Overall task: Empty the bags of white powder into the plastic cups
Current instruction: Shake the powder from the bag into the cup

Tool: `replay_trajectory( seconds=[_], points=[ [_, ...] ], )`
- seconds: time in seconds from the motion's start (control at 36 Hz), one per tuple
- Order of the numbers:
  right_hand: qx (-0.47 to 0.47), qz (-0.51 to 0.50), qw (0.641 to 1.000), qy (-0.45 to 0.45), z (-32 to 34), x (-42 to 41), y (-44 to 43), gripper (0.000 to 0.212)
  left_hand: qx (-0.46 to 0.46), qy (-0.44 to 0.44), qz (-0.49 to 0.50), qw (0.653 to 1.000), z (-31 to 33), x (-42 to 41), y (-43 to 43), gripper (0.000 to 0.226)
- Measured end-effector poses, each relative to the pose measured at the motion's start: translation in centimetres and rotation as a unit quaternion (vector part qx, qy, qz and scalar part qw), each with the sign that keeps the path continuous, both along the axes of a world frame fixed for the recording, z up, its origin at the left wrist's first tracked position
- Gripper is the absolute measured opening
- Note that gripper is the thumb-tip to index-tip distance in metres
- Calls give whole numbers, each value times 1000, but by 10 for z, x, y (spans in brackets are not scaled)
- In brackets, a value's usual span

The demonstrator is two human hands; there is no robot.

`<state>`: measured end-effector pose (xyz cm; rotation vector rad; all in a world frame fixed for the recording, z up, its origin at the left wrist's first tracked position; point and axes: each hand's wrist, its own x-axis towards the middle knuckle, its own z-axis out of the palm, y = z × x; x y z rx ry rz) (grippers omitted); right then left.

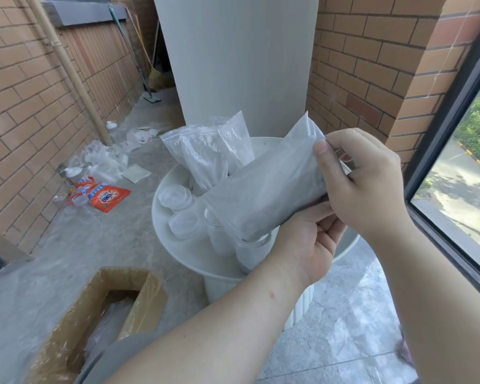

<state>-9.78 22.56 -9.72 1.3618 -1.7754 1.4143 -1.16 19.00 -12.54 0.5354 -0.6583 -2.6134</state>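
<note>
Plastic: four powder bags (263, 189), four cups (250, 253)

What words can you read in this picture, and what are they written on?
"OMO": on the orange packet on the floor, seen upside down.
Small print on the same packet: too blurred to read.
Print on the crumpled packet beside it: too blurred to read.
The bag being held and the cups: no writing visible.
</note>
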Motion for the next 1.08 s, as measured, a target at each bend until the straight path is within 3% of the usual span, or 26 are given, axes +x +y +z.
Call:
replay_trajectory(
  seconds=[0.78,1.08],
  points=[
    [-11,-19,1000,-2,4,5,-6,26,4,-7,11,1000,0,1,0,47],
    [-17,-22,1000,14,3,7,-7,27,36,-12,8,999,1,2,1,33]
  ],
)
